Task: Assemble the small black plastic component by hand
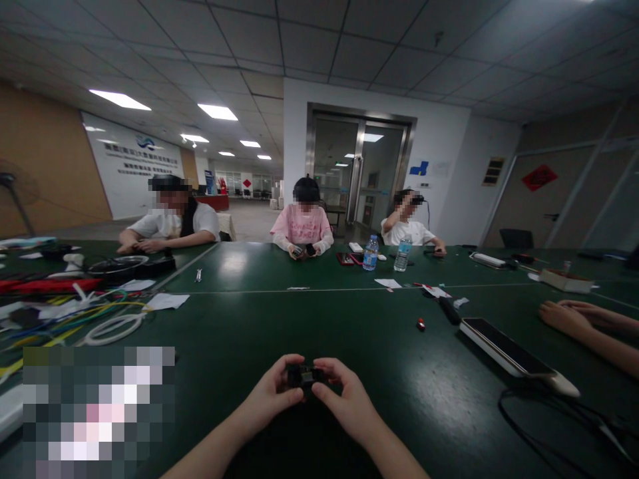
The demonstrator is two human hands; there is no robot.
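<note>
Just above the dark green table (224,372), a small black device (305,377) is held between my two hands. It looks blocky, with a greyish patch on the side facing me; its exact kind I cannot make out. My left hand (279,386) grips its left end between thumb and fingers. On the other end, my right hand (342,389) holds it the same way, thumb toward me. Beyond them to the right lies a small red and white object (421,324), apart from both hands.
To the right lie a white device with a dark screen (509,346), a black cable (514,419) and another person's hands (569,316). Tangled cables (110,326) cover the left side. Two water bottles (370,254) stand farther back, and several people sit across the table.
</note>
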